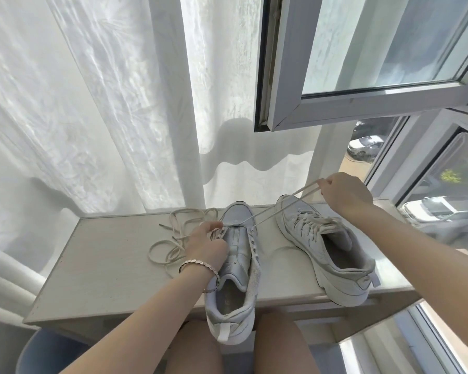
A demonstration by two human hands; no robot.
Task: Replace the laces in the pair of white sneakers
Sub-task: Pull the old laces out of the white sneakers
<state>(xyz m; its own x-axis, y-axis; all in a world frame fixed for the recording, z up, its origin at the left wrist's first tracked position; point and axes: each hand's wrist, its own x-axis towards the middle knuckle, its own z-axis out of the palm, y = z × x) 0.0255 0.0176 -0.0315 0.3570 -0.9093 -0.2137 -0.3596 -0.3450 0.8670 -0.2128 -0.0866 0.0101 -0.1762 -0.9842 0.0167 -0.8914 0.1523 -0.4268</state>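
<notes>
Two white sneakers stand on a pale tabletop (100, 268). The near sneaker (235, 276) hangs its heel over the front edge and has almost bare eyelets. My left hand (207, 245), with a bracelet on the wrist, grips its left side by the lowest eyelets. A white lace (270, 213) runs taut from those eyelets up to my right hand (345, 194), which pinches its two strands above the far sneaker's toe. The other sneaker (327, 247) at the right is still laced. A loose lace (173, 233) lies tangled left of the near sneaker.
A sheer white curtain (106, 103) hangs behind the table. An open window sash (362, 85) juts in overhead at the right, with parked cars visible far below. My bare knees sit under the table's front edge, and a blue bin (46, 352) stands at lower left.
</notes>
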